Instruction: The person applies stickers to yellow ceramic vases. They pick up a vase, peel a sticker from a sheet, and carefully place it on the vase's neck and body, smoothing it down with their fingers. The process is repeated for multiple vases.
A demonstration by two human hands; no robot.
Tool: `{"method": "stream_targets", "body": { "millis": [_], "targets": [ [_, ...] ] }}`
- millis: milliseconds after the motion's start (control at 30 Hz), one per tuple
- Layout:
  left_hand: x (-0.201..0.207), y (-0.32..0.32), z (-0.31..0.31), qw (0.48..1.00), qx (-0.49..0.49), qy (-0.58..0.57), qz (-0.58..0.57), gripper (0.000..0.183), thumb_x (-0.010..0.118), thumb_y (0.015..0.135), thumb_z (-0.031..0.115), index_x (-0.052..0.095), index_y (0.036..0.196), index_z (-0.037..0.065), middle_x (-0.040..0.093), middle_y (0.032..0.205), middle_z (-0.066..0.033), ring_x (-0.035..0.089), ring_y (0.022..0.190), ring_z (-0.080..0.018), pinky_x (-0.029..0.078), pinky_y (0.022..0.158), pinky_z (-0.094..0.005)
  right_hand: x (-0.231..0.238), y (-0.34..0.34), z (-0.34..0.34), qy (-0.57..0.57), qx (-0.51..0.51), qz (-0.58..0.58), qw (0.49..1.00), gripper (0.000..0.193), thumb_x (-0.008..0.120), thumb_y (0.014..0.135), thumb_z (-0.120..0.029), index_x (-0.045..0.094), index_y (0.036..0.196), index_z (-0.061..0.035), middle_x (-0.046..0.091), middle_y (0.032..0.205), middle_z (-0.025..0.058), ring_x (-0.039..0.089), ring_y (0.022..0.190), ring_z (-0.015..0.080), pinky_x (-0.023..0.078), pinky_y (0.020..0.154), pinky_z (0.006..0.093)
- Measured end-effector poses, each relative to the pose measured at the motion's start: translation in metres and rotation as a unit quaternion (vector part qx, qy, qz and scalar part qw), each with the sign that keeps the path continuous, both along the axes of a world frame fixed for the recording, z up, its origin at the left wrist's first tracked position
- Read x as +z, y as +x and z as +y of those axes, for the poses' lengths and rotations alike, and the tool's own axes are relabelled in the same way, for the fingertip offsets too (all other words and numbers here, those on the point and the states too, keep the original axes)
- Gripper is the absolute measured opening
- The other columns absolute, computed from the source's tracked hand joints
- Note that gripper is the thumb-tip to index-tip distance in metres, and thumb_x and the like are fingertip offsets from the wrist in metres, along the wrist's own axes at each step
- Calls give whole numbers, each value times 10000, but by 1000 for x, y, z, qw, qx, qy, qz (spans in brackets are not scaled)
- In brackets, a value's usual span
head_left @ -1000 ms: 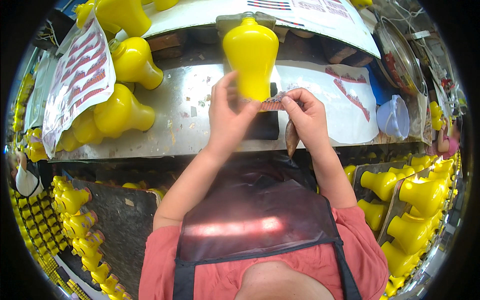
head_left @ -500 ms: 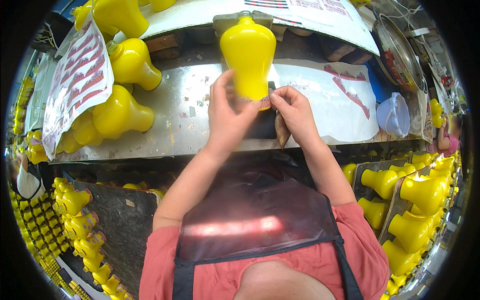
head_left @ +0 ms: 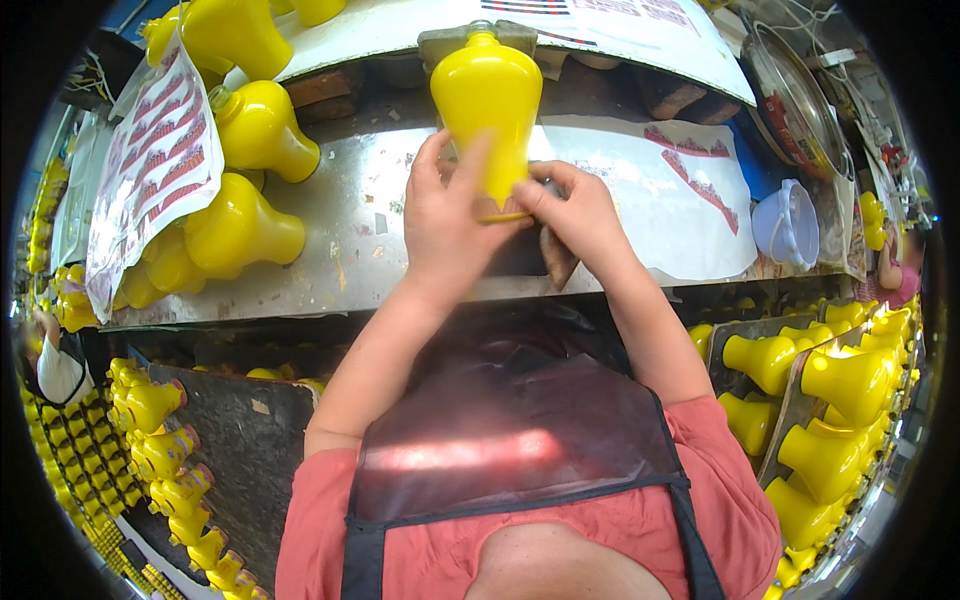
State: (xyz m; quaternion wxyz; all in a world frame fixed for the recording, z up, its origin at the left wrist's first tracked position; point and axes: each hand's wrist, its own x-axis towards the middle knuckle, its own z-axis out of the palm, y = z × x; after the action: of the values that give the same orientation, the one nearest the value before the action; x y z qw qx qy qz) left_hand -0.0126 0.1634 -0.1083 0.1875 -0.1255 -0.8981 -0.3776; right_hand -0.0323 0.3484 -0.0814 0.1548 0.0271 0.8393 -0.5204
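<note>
A glossy yellow vase (head_left: 486,95) lies with its narrow, clear-tipped neck away from me on a grey support (head_left: 432,42). My left hand (head_left: 440,225) closes about the left side of its near end; those fingers are partly blurred. On the right of that end, the thumb and fingers of my right hand (head_left: 582,212) press together at the rim. A thin reddish-brown patterned strip (head_left: 500,215) shows along this rim, partly covered by my fingers. Tucked under my right hand is a brown, pointed flat piece (head_left: 557,262).
Several yellow vases (head_left: 245,220) lie at the left, beside a hanging decal sheet (head_left: 160,150). A white sheet with patterned strips (head_left: 640,200) covers the bench's right part, near a pale blue bucket (head_left: 786,228). Boards of yellow vases (head_left: 845,380) flank me below.
The vase has turned slightly and its near end tilts a little left. My right thumb has moved left onto the rim, where less of the patterned strip shows.
</note>
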Motion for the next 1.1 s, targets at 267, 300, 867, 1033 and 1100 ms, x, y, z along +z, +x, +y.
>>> {"method": "stream_targets", "body": {
  "millis": [267,300,867,1033,1100],
  "targets": [
    [-19,-3,-14,959,-85,257,-84,787,761,873,210,383,1537,22,473,1469,-233,567,1264,-383,451,1096,-459,-3,13,-1,-19,-12,61,998,316,624,1039,-310,674,1128,-11,652,839,-9,572,733,59,464,669,235],
    [-20,-2,-11,955,-77,270,-94,769,738,891,213,373,1541,24,474,1465,-236,562,1269,-383,450,1097,-459,-4,15,-3,26,-13,67,997,319,627,1036,-316,673,1137,-16,654,836,-6,572,723,59,463,662,232],
    [-8,-3,-10,998,-12,56,19,940,941,712,208,486,1524,74,503,1415,-169,625,1102,-305,553,949,-395,2,6,-4,-86,-10,-15,996,417,650,999,-277,671,1311,-1,748,934,76,684,809,121,546,770,292],
    [-13,-1,-10,996,-14,86,-3,965,937,709,174,459,1536,42,537,1395,-175,645,1123,-317,555,958,-397,3,12,-10,19,-5,71,997,489,657,974,-336,649,1311,18,749,929,160,731,806,213,574,780,356],
    [-12,0,-6,999,9,31,43,972,928,718,159,435,1546,27,543,1393,-189,643,1132,-314,552,963,-391,5,14,-13,116,33,142,982,545,661,952,-379,636,1338,5,743,958,239,748,867,312,575,852,402]
  ]
}}
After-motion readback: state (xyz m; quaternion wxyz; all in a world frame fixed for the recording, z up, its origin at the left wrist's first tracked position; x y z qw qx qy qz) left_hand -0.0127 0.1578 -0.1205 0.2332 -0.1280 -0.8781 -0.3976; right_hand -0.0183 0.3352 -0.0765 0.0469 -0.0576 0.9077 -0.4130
